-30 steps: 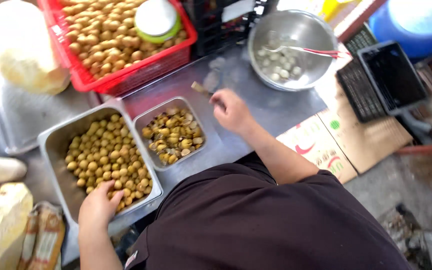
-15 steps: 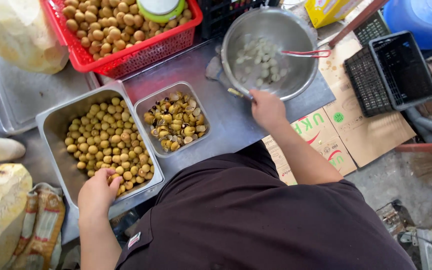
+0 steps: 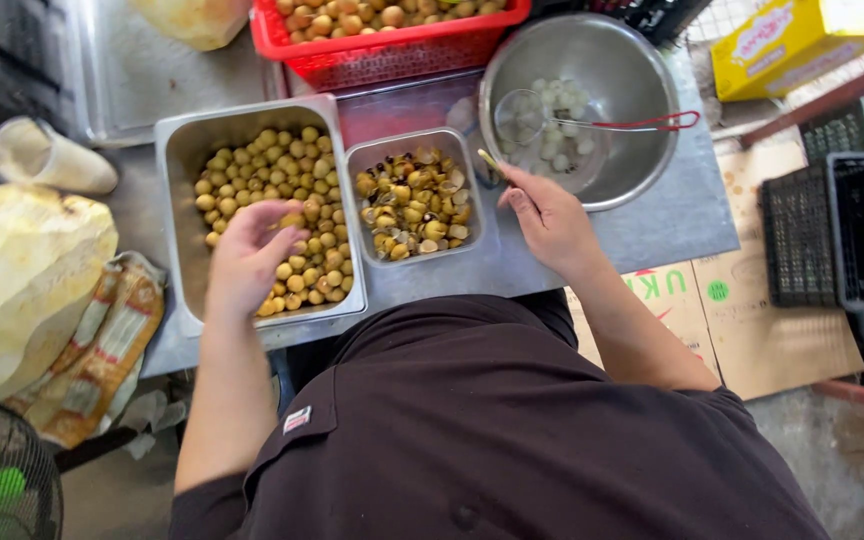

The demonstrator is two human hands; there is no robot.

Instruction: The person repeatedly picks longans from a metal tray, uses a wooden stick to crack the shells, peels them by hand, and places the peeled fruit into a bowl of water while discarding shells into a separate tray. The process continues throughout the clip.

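We list: left hand [image 3: 252, 255], fingers curled over fruit [image 3: 282, 215] in large tray [image 3: 177, 160]; right hand [image 3: 542, 215] pinching small tool [image 3: 492, 163] beside bowl [image 3: 632, 60].

Yellow-brown fruit [image 3: 282, 200] in a silver tray [image 3: 177, 150]; red basket [image 3: 392, 45]; possibly whitish peeled fruit [image 3: 562, 130] in a steel bowl [image 3: 642, 70].

1. The person wears a dark brown, short-sleeved shirt that fills the lower middle of the view.
2. A small pale label with a red mark sits on the left sleeve (too small to make out).
3. Both forearms are bare below the sleeves.
4. The left hand [image 3: 250, 255] and right hand [image 3: 550, 217] wear no gloves, rings or watch.
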